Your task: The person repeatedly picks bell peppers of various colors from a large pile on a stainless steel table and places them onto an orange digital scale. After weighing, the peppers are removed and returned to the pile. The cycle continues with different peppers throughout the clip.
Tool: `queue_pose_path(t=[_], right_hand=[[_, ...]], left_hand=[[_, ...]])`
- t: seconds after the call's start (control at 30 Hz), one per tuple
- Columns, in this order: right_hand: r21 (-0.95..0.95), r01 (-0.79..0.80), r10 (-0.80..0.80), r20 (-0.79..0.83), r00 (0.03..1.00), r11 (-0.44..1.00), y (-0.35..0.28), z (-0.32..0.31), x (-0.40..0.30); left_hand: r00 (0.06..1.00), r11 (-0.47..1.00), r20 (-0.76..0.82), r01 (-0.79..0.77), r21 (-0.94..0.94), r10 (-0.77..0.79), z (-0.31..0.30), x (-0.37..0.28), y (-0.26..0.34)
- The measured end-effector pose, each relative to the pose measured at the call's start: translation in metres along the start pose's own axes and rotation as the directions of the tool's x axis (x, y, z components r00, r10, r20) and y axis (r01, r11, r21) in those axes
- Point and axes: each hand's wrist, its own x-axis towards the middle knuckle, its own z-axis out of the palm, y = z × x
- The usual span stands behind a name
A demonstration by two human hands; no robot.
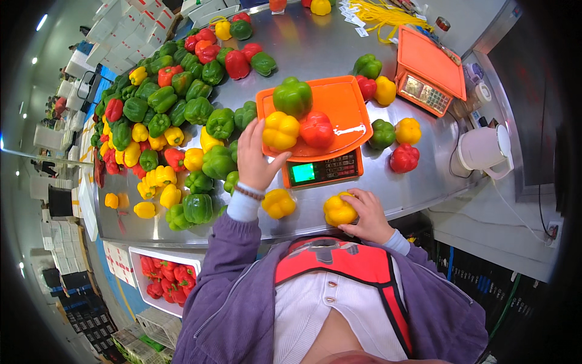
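An orange tray [345, 107] tops a digital scale with a lit green display [303, 172]. On it sit a green bell pepper [293, 97], a yellow bell pepper [281, 131] and a red bell pepper [317, 130]. My left hand [258, 157] is at the tray's left edge beside that yellow pepper, thumb and fingers spread; whether it touches the pepper is unclear. With fingers and thumb around its right side, my right hand [367, 216] grips a second yellow bell pepper [338, 210] near the table's front edge. Another yellow pepper [278, 203] rests between my hands.
A large heap of mixed peppers [159, 104] covers the left of the steel table [313, 50]. Several loose peppers lie right of the scale. Beyond them are a second orange scale [429, 63], an electric kettle [484, 148] and yellow ties [386, 18]. A foam box [136, 259] holds red peppers.
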Motion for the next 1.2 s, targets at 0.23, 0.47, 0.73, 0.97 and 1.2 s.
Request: queue_pose_path(t=[0.23, 0.47, 0.73, 0.97, 1.2], right_hand=[[0.041, 0.034, -0.035, 0.018, 0.999, 0.999, 0.006, 0.005, 0.005], [0.080, 0.102, -0.111, 0.111, 0.988, 0.991, -0.001, 0.019, 0.025], [0.126, 0.232, -0.250, 0.155, 0.956, 0.965, -0.016, 0.037, 0.042], [0.133, 0.207, -0.225, 0.142, 0.964, 0.969, -0.015, 0.025, 0.050], [0.046, 0.245, -0.250, 0.179, 0.952, 0.968, -0.003, 0.055, 0.045]], left_hand=[[0.943, 0.986, 0.286, 0.160, 0.046, -0.167, 0.002, -0.116, 0.028], [0.913, 0.967, 0.349, 0.144, 0.209, -0.212, 0.004, -0.147, 0.031], [0.930, 0.918, 0.196, 0.239, 0.316, -0.310, -0.004, -0.148, -0.004], [0.923, 0.920, 0.201, 0.264, 0.290, -0.328, -0.012, -0.142, -0.007], [0.965, 0.938, 0.072, 0.263, -0.224, -0.253, 0.013, -0.059, -0.009]])
